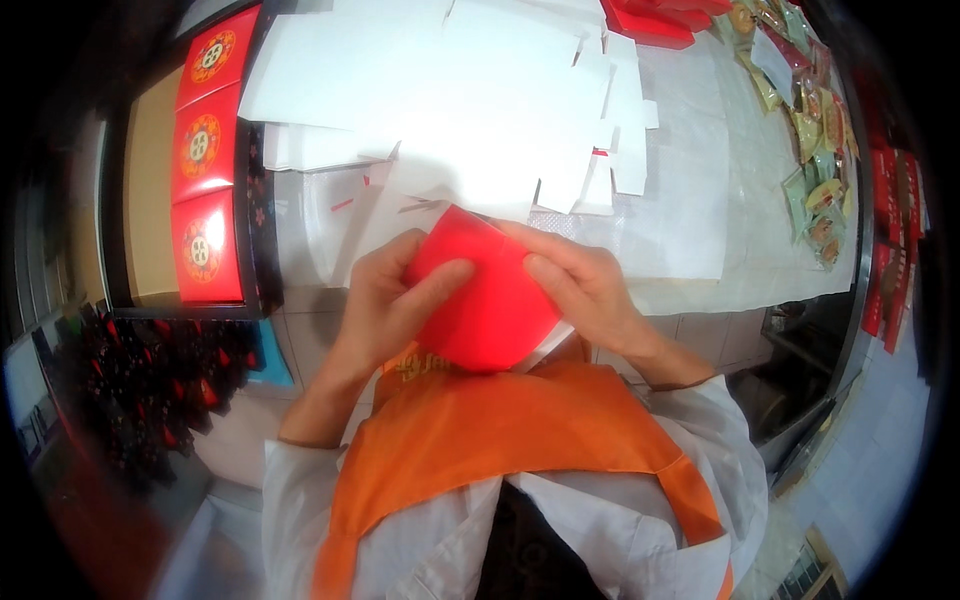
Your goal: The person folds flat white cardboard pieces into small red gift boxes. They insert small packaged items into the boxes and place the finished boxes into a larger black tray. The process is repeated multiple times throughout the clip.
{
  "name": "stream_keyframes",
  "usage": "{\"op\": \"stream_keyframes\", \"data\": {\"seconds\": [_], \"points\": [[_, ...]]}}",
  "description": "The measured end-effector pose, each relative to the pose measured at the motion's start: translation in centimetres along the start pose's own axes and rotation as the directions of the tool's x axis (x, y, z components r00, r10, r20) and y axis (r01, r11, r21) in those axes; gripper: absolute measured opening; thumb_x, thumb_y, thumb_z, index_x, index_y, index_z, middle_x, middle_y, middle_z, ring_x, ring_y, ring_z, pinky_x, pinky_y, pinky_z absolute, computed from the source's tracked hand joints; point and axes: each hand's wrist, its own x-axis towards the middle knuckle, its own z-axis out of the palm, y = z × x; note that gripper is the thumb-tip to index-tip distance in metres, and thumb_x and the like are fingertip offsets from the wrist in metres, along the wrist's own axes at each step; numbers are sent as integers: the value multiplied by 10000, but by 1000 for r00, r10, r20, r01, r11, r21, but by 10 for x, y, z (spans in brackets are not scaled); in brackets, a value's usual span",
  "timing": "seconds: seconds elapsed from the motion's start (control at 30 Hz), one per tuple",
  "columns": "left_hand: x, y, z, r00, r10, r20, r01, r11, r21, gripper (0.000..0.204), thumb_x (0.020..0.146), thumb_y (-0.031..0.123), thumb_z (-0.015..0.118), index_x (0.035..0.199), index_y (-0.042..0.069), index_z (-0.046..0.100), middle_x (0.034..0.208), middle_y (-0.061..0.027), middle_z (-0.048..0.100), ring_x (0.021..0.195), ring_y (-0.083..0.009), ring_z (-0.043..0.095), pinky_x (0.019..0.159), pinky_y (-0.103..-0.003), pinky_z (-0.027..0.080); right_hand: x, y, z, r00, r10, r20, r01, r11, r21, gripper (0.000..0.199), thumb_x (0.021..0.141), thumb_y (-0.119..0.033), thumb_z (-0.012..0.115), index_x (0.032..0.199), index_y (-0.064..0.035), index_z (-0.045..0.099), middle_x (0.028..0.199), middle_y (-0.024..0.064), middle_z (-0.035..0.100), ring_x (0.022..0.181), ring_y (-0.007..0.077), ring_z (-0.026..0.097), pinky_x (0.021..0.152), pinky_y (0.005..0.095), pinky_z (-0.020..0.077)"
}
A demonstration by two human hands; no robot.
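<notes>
A plain red cardboard piece (490, 300), partly folded, is held up in front of my chest over the near edge of the white table (690, 230). My left hand (385, 300) grips its left side with the thumb pressed across the red face. My right hand (585, 280) holds its upper right edge, fingers curled over the top. Just beyond the hands lie several flat white die-cut box blanks (470, 90). An orange apron (500, 430) over white sleeves fills the lower view.
Three red box lids with round gold emblems (205, 150) sit in a dark tray at the left. Wrapped pastries (815, 150) line the table's right side. More red boxes (650, 20) are at the far top, red packs (895, 250) at the right rim.
</notes>
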Motion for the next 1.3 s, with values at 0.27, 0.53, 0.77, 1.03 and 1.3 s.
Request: {"op": "stream_keyframes", "data": {"seconds": [0.27, 0.53, 0.77, 1.03, 1.3], "points": [[-1, -2, 1, 1000, 17, 19, -17, 999, -46, 162, 816, 139, 615, 894, -3, 599, 754, 14, 589, 689, -42, 512, 603, -191, 431, 1, -2, 1, 999, 43, -11, -41, 991, 130, 298, 902, -96, 440, 1181, -10, 499, 1055, 91, 598, 931, 118, 563, 799, 226, 450], [-1, -4, 3, 997, -73, -14, 71, 990, -118, 170, 808, 136, 618, 896, -9, 602, 754, 0, 600, 694, -48, 518, 605, -201, 439, 0, -1, 1, 999, 25, -32, -24, 999, 47, 287, 903, -95, 432, 1164, -9, 515, 1034, 90, 609, 904, 121, 573, 783, 224, 460], [-2, -7, 1, 1000, -31, -7, 30, 996, -87, 164, 810, 137, 618, 877, -11, 602, 743, 2, 593, 686, -43, 509, 595, -198, 433, 2, -5, -3, 999, 46, -1, -46, 999, 28, 279, 896, -90, 438, 1144, -3, 532, 1029, 102, 613, 908, 127, 573, 798, 227, 455], [-1, -1, 4, 999, -50, 2, 50, 992, -115, 169, 817, 138, 612, 908, -5, 600, 792, -4, 600, 715, -49, 523, 616, -197, 440, 5, -5, -4, 997, 79, -1, -78, 992, 104, 277, 899, -93, 435, 1147, -12, 530, 1004, 79, 615, 893, 109, 568, 785, 222, 455], [-1, 0, 4, 999, -47, -3, 46, 997, -54, 172, 817, 137, 606, 912, -7, 600, 789, -10, 602, 712, -52, 526, 617, -198, 441, 4, -8, -4, 994, 107, 21, -109, 991, 83, 286, 902, -97, 426, 1157, -12, 522, 1026, 77, 602, 917, 112, 556, 801, 231, 446]]}}
